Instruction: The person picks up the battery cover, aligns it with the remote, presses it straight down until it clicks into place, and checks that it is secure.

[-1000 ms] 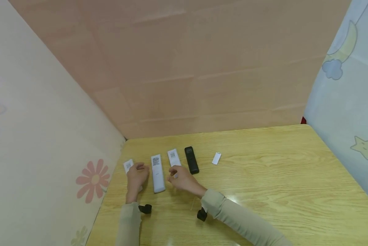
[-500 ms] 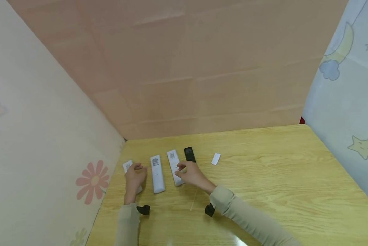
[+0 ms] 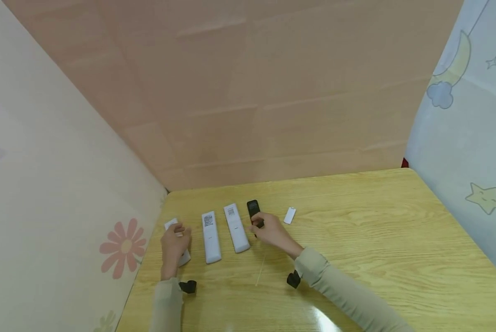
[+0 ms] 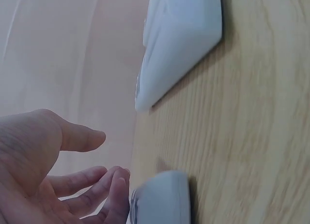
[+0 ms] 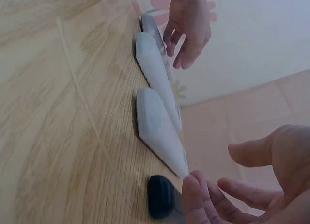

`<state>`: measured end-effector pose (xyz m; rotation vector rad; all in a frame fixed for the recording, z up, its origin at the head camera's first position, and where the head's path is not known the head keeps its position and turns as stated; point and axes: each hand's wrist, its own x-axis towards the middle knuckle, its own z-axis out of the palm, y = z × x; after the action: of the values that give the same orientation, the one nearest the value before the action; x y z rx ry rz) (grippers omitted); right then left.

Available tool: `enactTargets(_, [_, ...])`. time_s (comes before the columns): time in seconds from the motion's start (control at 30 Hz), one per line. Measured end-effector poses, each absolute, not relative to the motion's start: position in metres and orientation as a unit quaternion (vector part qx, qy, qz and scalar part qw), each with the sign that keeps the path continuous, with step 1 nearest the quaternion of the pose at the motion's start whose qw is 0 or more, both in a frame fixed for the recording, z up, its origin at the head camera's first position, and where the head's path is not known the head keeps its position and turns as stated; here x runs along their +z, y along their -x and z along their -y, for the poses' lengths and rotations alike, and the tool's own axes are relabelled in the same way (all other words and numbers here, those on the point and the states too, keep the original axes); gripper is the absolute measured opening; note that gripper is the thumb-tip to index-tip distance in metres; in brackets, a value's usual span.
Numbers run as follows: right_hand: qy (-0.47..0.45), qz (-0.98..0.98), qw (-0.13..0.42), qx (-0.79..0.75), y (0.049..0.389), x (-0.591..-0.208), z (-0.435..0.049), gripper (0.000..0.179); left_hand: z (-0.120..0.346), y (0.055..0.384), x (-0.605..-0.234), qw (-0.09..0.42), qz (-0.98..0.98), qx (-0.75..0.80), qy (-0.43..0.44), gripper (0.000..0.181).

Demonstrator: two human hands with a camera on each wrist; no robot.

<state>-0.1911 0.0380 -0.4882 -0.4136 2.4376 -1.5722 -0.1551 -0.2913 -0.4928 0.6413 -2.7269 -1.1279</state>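
My left hand (image 3: 173, 246) hovers over the leftmost white remote control (image 3: 184, 259), hiding its middle. Its thumb stands apart from the loosely bent fingers; in the left wrist view the fingertips are close to a white remote's end (image 4: 164, 200), and contact is unclear. A second white remote (image 3: 212, 240) and a third (image 3: 237, 230) lie back side up between the hands. Over the black remote (image 3: 253, 207) is my right hand (image 3: 274, 231), covering its lower part. The right wrist view shows nothing between its thumb and fingers, with the black remote's end (image 5: 162, 197) close by.
A small white rectangular piece (image 3: 290, 215) lies right of the black remote. On the wooden table (image 3: 376, 230) there is a thin pale line (image 3: 259, 272) in front of the remotes. A flowered wall (image 3: 125, 246) borders the left side; a tan sheet (image 3: 248, 115) hangs behind.
My right hand has moved right, from over the third white remote to over the black one. The left hand has shifted slightly left, staying above the leftmost remote.
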Motion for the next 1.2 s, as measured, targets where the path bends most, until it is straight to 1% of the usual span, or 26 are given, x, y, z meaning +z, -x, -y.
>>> enactTargets(0.2, [0.131,-0.826,0.110,-0.536,0.194,-0.492,-0.048,0.038,0.298,0.148,-0.492,0.086,0.911,-0.347,-0.206,0.049])
enactTargets(0.43, [0.144,-0.832,0.091,-0.528,0.197,-0.496,-0.059,0.035,0.305,0.143,-0.495,0.096,0.916,-0.327,-0.213,0.051])
enactTargets(0.53, [0.143,-0.835,0.082,-0.526,0.199,-0.496,-0.062,0.035,0.309,0.144,-0.498,0.088,0.914,-0.326,-0.223,0.053])
enactTargets(0.7, [0.126,-0.834,0.073,-0.532,0.201,-0.495,-0.067,0.037,0.316,0.145,-0.501,0.059,0.919,-0.319,-0.225,0.061])
enactTargets(1.0, [0.118,-0.839,0.071,-0.527,0.205,-0.498,-0.077,0.038,0.322,0.147,-0.503,0.015,0.929,-0.289,-0.232,0.068])
enactTargets(1.2, [0.119,-0.848,0.065,-0.513,0.212,-0.500,-0.086,0.039,0.327,0.149,-0.505,0.000,0.926,-0.302,-0.228,0.071])
